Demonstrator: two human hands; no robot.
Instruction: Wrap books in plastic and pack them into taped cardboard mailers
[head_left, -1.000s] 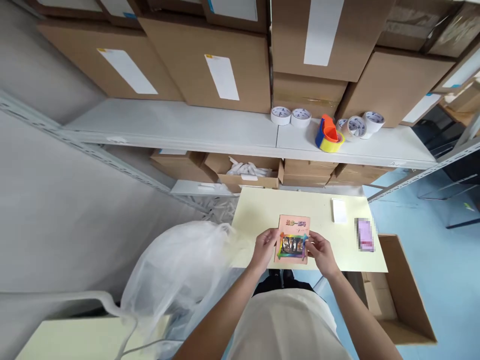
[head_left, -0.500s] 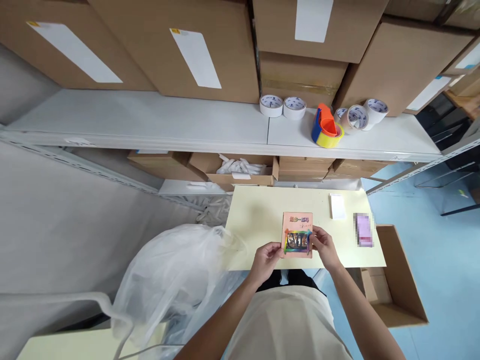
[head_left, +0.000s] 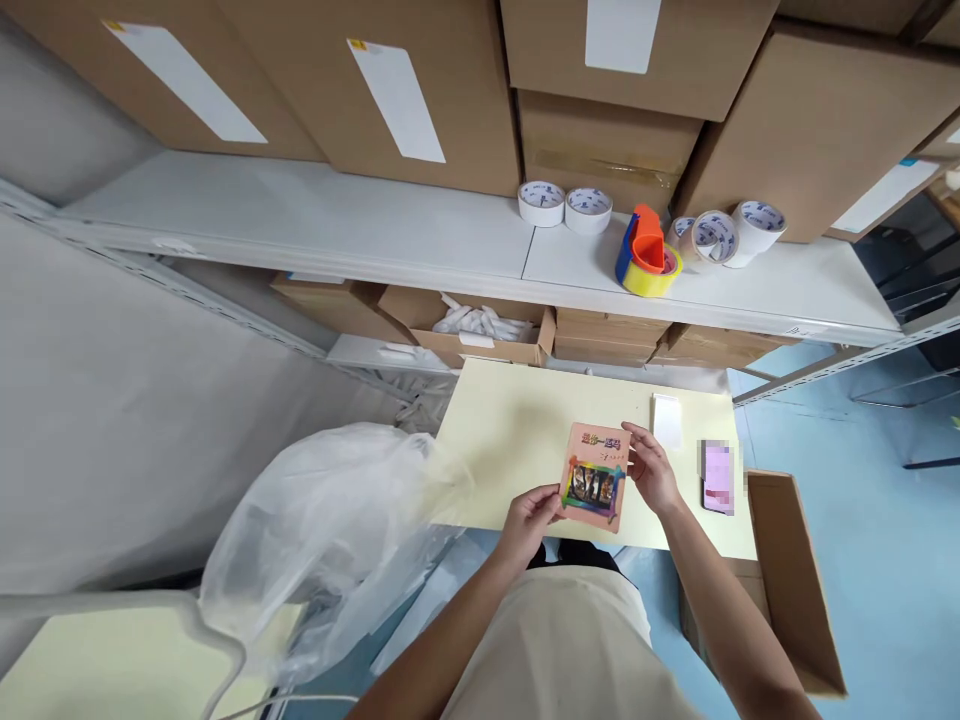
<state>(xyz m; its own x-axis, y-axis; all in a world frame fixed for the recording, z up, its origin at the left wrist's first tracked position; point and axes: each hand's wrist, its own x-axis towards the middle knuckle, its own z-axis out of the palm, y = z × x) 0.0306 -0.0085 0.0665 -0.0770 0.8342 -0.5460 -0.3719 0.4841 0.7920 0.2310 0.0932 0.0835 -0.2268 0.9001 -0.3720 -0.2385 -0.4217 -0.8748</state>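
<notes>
Pink booklet: here it is, the centre of our clock, up over the near part of the counter, leaning a touch clockwise, cover showing; lettering across the top, a rainbow-framed picture below.
Left hand: in at 8 o'clock, and that's a pinch, fingertips on the lower left edge; whatever sits behind the cover is hidden.
Right hand: over at 3 o'clock, fingers partly spread at the upper right edge, one fingertip right by the corner; gripping or merely touching, I cannot tell.
White slab: flat on the counter at 2 o'clock, near the right hand's fingers.
Phone: out at 3 o'clock, past the right hand, pinkish-purple and pixelated, near the counter's right end.
Floor carton: 4 o'clock, open-topped, beside the counter.
Plastic bag: big and cloudy, billowing at 9 o'clock by the counter's left end.
Shelf: spanning 12 o'clock; two white tape rolls just shy of 12, an orange, blue and yellow tape dispenser between 12 and 1, more rolls at 1, tall boxes behind.
Open box: below the shelf, between 10 and 11, holding slim white pieces.
</notes>
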